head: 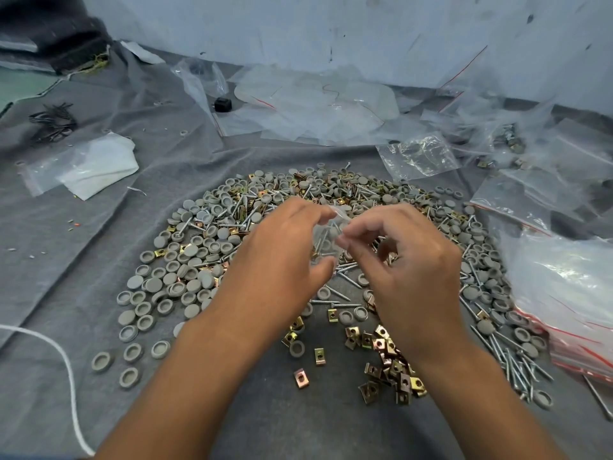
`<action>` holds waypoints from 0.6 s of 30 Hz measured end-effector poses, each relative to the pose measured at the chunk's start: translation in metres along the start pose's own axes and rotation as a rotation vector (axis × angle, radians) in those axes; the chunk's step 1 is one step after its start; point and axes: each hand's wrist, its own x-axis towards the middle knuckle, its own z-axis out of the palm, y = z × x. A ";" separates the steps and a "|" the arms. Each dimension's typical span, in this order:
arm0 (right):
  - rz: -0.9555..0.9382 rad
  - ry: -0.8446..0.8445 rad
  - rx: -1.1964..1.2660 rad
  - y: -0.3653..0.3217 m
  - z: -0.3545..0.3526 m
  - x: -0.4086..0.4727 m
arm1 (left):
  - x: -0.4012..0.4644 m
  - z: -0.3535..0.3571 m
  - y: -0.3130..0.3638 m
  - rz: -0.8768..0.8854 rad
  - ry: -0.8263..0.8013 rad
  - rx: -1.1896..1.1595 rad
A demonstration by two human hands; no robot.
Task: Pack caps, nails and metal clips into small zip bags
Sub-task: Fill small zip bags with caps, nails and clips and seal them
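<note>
Two bare forearms come in from the bottom edge, over a soft grey felt-like cloth (66, 260). The left hand (282, 247) and right hand (408, 260) meet above the pile, both pinching a small clear zip bag (328, 234) between thumb and fingertips, other fingers loosely curled. The bag's thin and crinkly, and a few nails show through it.

Under the hands there's a big mound: round matte grey caps (172, 280), some dome-up and some hollow-side-up, shiny threaded nails (517, 363) with flat heads, and folded brassy metal clips (391, 370) with a hole in each, mostly bunched near the right wrist.

A stack of empty bags (570, 307) with red zip strips sits to the right, more loose plastic at the back. White cord (66, 360) curls at the left, just beside the outer caps.
</note>
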 end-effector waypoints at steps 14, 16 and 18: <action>0.058 -0.957 -0.249 -0.007 0.000 -0.028 | 0.001 -0.003 -0.004 -0.040 0.014 0.014; 0.121 -0.922 -0.195 -0.004 -0.001 -0.025 | 0.001 -0.003 -0.004 -0.043 0.019 0.020; 0.134 -0.893 -0.164 -0.002 -0.001 -0.023 | 0.001 -0.002 -0.005 -0.040 0.023 0.021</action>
